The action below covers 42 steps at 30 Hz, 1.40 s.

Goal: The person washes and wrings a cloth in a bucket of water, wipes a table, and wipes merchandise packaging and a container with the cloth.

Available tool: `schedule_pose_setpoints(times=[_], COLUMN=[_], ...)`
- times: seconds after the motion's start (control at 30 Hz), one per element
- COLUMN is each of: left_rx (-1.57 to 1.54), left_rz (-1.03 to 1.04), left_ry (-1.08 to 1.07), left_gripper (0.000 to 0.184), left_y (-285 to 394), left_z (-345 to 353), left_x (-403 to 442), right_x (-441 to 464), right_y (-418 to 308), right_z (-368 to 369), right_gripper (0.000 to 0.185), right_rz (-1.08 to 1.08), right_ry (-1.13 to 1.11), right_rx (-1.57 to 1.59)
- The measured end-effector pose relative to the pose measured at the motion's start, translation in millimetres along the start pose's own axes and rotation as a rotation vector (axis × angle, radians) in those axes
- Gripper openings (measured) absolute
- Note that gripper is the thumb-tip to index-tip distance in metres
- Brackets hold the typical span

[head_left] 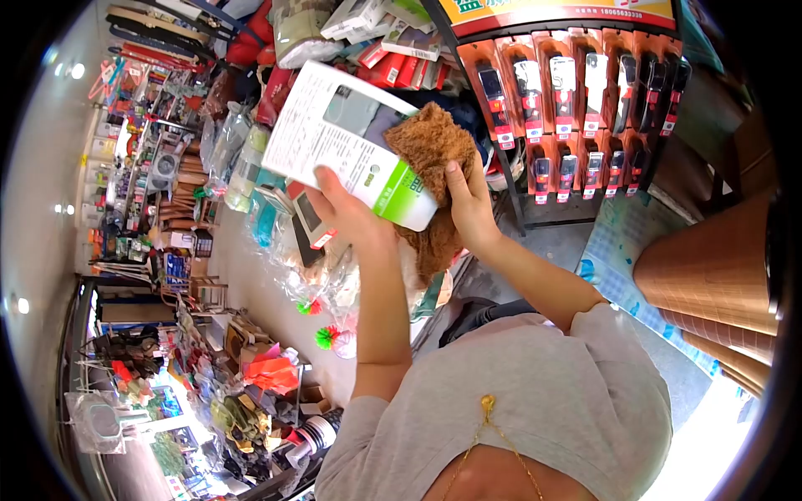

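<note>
A flat white box (322, 138) with a green printed band and a grey picture is tilted across the upper middle of the view. My left hand (351, 209) grips its lower edge, thumb on the printed face and fingers hidden behind. Brown fluffy plush cloth (430, 146) overlaps the box's right end and also hangs below it. My right hand (472, 200) is closed on this cloth, thumb on top; whether it also pinches the box I cannot tell. Just under my left hand lies a small boxed item (311, 219) with a red label.
A display rack (576, 100) of packaged items on red cards stands at upper right. Stacked boxes (409, 42) lie beyond my hands. Crowded shelves (167, 167) line the left. Plastic-wrapped goods (326, 275) sit below my left hand. Rolled brown mats (710, 259) stand at right.
</note>
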<state>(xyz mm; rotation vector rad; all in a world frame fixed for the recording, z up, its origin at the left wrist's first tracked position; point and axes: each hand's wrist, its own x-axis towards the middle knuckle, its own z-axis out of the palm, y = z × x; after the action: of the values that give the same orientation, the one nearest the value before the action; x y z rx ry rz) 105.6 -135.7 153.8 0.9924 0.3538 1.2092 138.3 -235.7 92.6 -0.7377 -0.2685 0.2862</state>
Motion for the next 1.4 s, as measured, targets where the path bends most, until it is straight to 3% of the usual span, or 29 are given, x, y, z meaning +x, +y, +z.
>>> schedule_pose_setpoints(times=[0.17, 0.27, 0.37, 0.43, 0.5, 0.57, 0.63, 0.7, 0.8, 0.9, 0.97, 1.03, 1.13, 1.17, 1.23, 1.27, 1.3, 1.37, 1.4], left_rx=[-0.029, 0.056, -0.039, -0.013, -0.002, 0.009, -0.089, -0.053, -0.063, -0.111, -0.061, -0.097, -0.064, -0.06, -0.133, -0.14, -0.147, -0.154, -0.151], left_rz=[0.002, 0.076, 0.095, 0.115, 0.089, 0.044, 0.126, 0.113, 0.183, 0.122, 0.202, 0.156, 0.15, 0.147, 0.032, 0.041, 0.06, 0.083, 0.109], left_ry=[0.106, 0.09, 0.124, 0.115, 0.255, 0.293, 0.069, 0.09, -0.037, -0.055, -0.031, -0.069, -0.109, -0.105, -0.052, -0.045, -0.045, -0.044, -0.051], left_gripper=[0.055, 0.054, 0.06, 0.065, 0.066, 0.067, 0.068, 0.064, 0.059, 0.057, 0.057, 0.058, 0.054, 0.054, 0.053, 0.053, 0.053, 0.054, 0.054], left_y=[0.5, 2.1, 8.8, 17.2, 25.4, 19.7, -1.4, -1.1, -3.8, -2.5, -2.9, 5.5, 6.8, 5.4, 2.3, 4.4, 6.5, 7.3, 7.5], left_z=[4.2, 1.9, -9.7, -11.2, 4.5, 5.1, -8.6, 3.6, 9.6, 4.4, -1.4, -5.6, -14.0, -19.6, -31.2, -31.1, -31.1, -28.9, -28.0], left_x=[-5.5, -2.3, 13.2, 18.3, 12.3, 12.1, 19.5, 7.8, -5.2, -8.9, -8.2, -18.6, -38.6, -37.5, -29.3, -25.4, -21.9, -17.0, -16.1], right_x=[-2.7, 3.3, 29.3, 39.2, 37.4, 24.1, 11.3, 8.2, 23.8, 40.4, 54.7, 82.7, 119.7, 125.8, 126.4, 125.0, 116.4, 94.2, 78.7], right_y=[9.2, 14.9, 2.2, -28.6, -34.5, -21.8, -1.0, 13.3, 4.6, -10.0, -9.5, -12.7, -40.5, -38.2, -48.2, -50.6, -54.9, -51.3, -48.8], right_z=[7.0, 0.7, -23.9, -32.3, -39.7, -20.0, -11.6, 2.1, 10.8, 18.5, 22.3, 17.8, 11.2, 11.2, -3.9, -9.5, -11.8, -24.9, -18.2], right_gripper=[0.045, 0.036, 0.031, 0.037, 0.048, 0.056, 0.045, 0.034, 0.035, 0.032, 0.025, 0.02, 0.023, 0.024, 0.03, 0.037, 0.044, 0.043, 0.047], right_rz=[-0.169, -0.037, 0.08, 0.195, 0.295, 0.097, -0.146, -0.495, -0.525, -0.494, -0.533, -0.586, -0.361, -0.268, -0.051, -0.012, 0.114, 0.279, 0.25], right_ry=[0.002, 0.018, 0.223, 0.139, -0.054, -0.177, -0.332, -0.374, -0.188, -0.217, -0.163, -0.096, -0.079, -0.145, -0.164, -0.188, -0.118, -0.195, -0.147], right_rx=[-0.201, -0.176, 0.116, 0.518, 0.636, 0.49, -0.065, -0.542, -0.622, -0.563, -0.535, -0.556, -0.521, -0.242, -0.047, 0.202, 0.364, 0.55, 0.418])
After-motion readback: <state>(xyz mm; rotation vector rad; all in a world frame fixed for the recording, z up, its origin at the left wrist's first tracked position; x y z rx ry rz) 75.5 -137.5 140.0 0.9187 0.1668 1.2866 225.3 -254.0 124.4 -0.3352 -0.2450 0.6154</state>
